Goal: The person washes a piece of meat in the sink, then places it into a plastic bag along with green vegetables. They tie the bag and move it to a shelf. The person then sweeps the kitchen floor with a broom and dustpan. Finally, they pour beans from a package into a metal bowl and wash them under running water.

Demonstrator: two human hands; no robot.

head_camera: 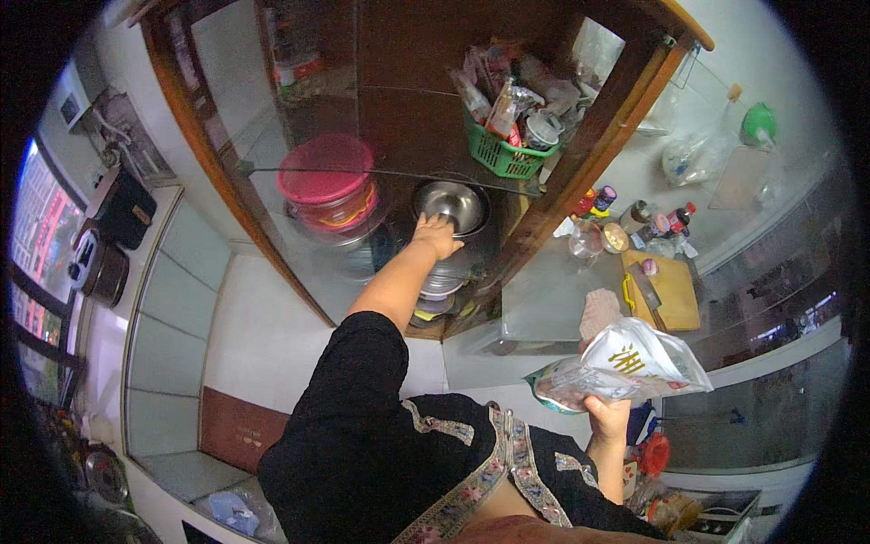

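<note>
My left hand (436, 236) reaches into a glass-shelved wooden cabinet (421, 122). Its fingers are at the near rim of a stainless steel bowl (457, 204), with the thumb out to the right. Whether the hand grips the rim cannot be made out. Below the hand are stacked dishes (442, 282). In my right hand (607, 415), thumb on top, is a white and clear plastic bag (622, 367) with gold lettering; its contents are hard to make out.
Pink-lidded round containers (326, 177) stand left of the bowl. On the shelf, a green plastic basket (506, 153) holds packets. Right of the cabinet, a cleaver (646, 292) lies on a wooden cutting board (680, 292), near a purple onion (650, 266), a pinkish cloth (601, 309) and bottles (680, 217).
</note>
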